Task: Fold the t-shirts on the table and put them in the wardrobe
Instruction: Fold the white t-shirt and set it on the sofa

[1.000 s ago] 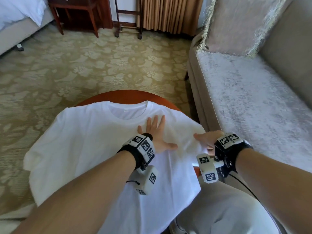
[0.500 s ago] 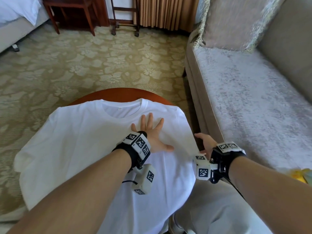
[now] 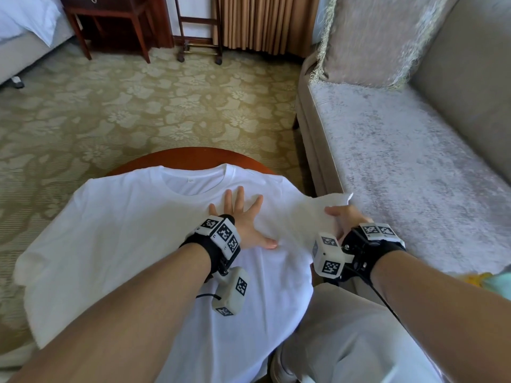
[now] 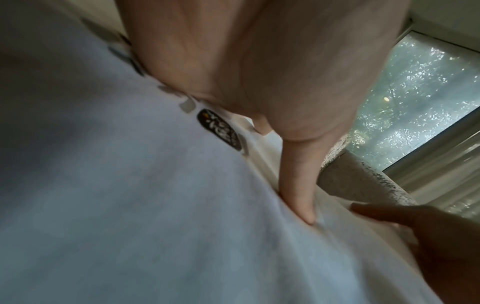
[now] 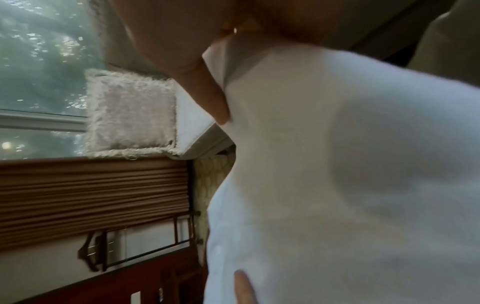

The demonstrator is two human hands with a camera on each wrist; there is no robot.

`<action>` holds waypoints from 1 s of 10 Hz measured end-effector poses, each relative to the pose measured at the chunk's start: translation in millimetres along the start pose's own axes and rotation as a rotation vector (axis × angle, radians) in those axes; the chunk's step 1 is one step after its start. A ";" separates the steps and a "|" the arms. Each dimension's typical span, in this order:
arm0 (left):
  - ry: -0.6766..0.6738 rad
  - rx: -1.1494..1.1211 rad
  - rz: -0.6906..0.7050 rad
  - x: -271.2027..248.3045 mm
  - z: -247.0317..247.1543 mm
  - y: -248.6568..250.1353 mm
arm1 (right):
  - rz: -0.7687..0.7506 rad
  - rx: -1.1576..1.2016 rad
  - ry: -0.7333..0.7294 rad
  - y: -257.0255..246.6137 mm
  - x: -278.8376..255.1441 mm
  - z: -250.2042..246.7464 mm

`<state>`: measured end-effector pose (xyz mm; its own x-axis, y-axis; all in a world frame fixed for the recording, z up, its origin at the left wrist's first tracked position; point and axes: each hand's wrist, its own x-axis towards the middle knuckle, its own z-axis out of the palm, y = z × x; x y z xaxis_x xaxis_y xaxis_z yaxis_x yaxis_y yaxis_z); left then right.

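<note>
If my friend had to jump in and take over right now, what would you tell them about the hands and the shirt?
Left hand: flat, fingers spread, pressing the white t-shirt on the round table.
Right hand: grips the shirt's right sleeve, lifted off the table.
Done: shirt spread out, collar away from you.
Left: fold that sleeve in, finish folding, carry it to the wardrobe, which isn't in view.
</note>
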<state>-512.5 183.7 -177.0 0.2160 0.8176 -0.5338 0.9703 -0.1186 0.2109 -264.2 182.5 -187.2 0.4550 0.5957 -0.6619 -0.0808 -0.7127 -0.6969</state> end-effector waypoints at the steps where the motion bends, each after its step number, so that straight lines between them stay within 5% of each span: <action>1: 0.007 -0.007 0.013 -1.3 -1.0 -0.5 | -0.129 0.035 0.089 -16.3 -36.8 2.1; 3: 0.052 -0.037 0.019 0.5 1.2 -1.3 | -0.461 -0.044 0.109 -33.9 -97.0 28.8; 4: 0.067 -0.136 0.029 0.0 -5.1 -4.4 | -0.638 -0.276 0.113 -31.7 -113.2 47.7; 6: 0.343 -1.157 0.059 -24.7 -29.2 -28.9 | -0.560 -0.567 -0.177 -12.6 -130.2 90.8; 8: 0.575 -1.442 -0.107 -53.1 -55.3 -107.2 | -0.502 -0.700 -0.190 -13.6 -140.2 117.1; 10: 0.860 -1.385 -0.445 -112.2 -45.1 -204.9 | -0.640 -0.983 -0.184 -3.1 -184.6 184.2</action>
<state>-740.5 141.7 -123.3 -0.5986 0.7522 -0.2755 0.0165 0.3555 0.9345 -511.3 143.0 -113.7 0.0243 0.9341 -0.3562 0.8669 -0.1971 -0.4579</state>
